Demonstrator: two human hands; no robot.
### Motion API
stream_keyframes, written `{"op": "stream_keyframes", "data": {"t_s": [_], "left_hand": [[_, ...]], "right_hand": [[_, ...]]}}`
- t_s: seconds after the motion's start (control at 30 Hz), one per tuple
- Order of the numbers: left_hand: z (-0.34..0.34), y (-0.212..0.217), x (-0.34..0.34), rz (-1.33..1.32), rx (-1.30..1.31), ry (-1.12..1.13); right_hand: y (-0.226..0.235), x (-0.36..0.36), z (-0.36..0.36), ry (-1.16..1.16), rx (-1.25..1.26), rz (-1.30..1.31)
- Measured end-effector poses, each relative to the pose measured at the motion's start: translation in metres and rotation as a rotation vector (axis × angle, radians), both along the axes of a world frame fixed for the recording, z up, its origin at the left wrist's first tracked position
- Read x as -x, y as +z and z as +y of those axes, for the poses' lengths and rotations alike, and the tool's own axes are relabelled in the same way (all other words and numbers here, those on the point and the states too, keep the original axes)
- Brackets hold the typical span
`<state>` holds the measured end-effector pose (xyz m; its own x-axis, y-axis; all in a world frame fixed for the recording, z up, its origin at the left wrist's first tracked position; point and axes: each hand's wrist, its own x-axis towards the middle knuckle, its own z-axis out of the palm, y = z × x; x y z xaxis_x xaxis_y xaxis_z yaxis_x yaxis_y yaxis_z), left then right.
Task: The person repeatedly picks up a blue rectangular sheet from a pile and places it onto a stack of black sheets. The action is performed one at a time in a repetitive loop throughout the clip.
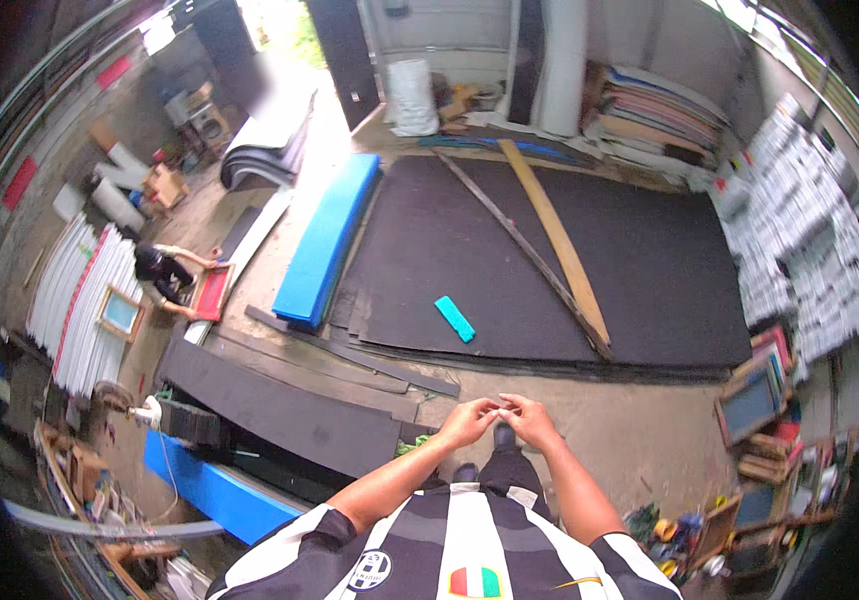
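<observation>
My left hand and my right hand meet in front of my body, fingertips curled in and close together. Both look closed in a pinch; anything between the fingers is too small to make out. Just beyond them lies a wide stack of black foam sheets. On top of it rests a small teal block. A tan plank and a thin dark wooden strip lie across the same stack, meeting at its near edge.
Blue foam boards lie to the left of the stack. Long black strips stretch across the left foreground. Another person crouches at far left, holding a red-screened frame. White bundles and wooden frames line the right side.
</observation>
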<state>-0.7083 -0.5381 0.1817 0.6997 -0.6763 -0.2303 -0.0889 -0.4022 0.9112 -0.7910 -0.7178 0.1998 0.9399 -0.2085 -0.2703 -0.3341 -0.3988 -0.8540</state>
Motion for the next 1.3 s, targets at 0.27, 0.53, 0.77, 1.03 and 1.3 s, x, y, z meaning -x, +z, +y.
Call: {"op": "stream_keyframes", "data": {"t_s": [0.27,0.53,0.77,1.03,1.3], "left_hand": [[-0.027,-0.013,-0.139,-0.078,-0.030,0.311],[-0.006,-0.002,-0.233,-0.131,-0.119,0.618],[0.048,-0.005,-0.290,0.008,-0.143,0.849],[0.159,-0.033,-0.390,-0.008,-0.160,0.901],[0.292,-0.058,-0.492,-0.046,-0.358,0.780]], "right_hand": [[-0.012,-0.198,-0.051,0.322,0.000,-0.005],[0.021,-0.359,-0.032,0.742,0.136,0.039],[0.009,-0.468,0.044,0.998,0.124,-0.031],[-0.019,-0.578,0.165,1.048,0.150,0.053],[-0.070,-0.669,0.292,1.043,0.203,0.076]]}}
